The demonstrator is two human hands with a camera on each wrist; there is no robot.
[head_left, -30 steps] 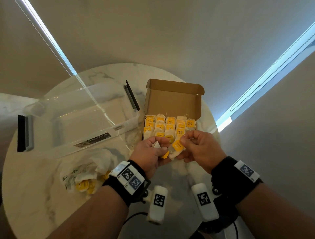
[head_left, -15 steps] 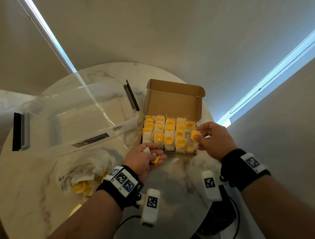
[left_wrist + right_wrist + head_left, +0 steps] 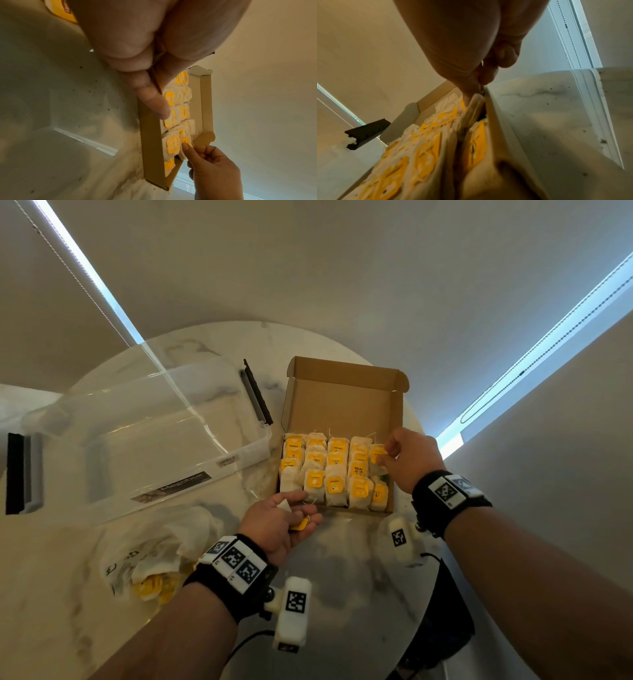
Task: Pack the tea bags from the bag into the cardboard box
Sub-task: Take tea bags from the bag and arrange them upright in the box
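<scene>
1. On the round marble table [image 3: 342,570], the cardboard box [image 3: 346,402] stands open with its lid flap upright at the far side, holding rows of tea bags [image 3: 334,472] set on edge, each a pale paper pouch with a yellow square tag.
2. The right hand [image 3: 407,460] reaches over the box's right wall, its thumb and fingertips pinching the yellow tag of one tea bag [image 3: 376,455] in the rightmost row; the wrist view shows that pouch just inside the wall.
3. The left hand [image 3: 277,522] sits just in front of the box's near left corner, fingers loosely curled around a white pouch with a yellow tag [image 3: 301,523] poking out below.
4. A crumpled white bag [image 3: 150,556] lies near the table's left front, more yellow-tagged tea bags showing at its mouth.
5. A clear plastic bin [image 3: 147,440] with black latches lies left of the box; its label reads "Megabox".
6. One tag in the box reads "RELAX"; the other tags' print is too small to read.
</scene>
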